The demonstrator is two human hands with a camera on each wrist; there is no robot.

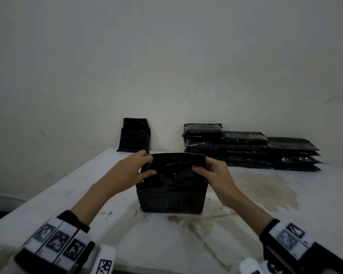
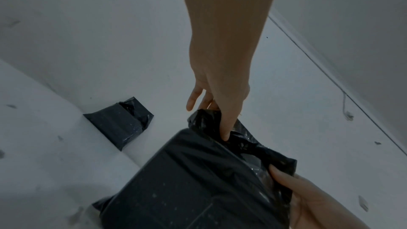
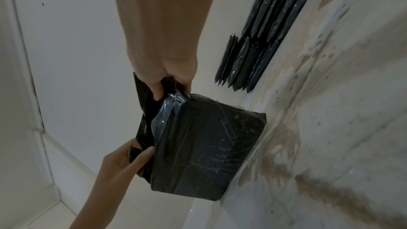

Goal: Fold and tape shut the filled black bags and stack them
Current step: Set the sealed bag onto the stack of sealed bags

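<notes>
A filled black bag (image 1: 171,194) stands upright on the white table (image 1: 246,224), its loose top flap up. My left hand (image 1: 148,165) pinches the flap's left corner between thumb and fingers. My right hand (image 1: 203,165) pinches the right corner the same way. In the left wrist view my left hand (image 2: 222,128) has its thumb pressed into the crumpled flap of the bag (image 2: 187,180), with the right hand (image 2: 293,185) at the other corner. The right wrist view shows my right hand (image 3: 167,88) gripping the flap of the bag (image 3: 204,145) and the left hand (image 3: 136,156) below it.
Stacks of flat black bags (image 1: 246,149) lie at the back right against the wall, also visible as stacks (image 3: 264,41). One more black bag (image 1: 134,135) leans upright on the wall at the back left. A brown stain (image 1: 265,188) marks the table's right side.
</notes>
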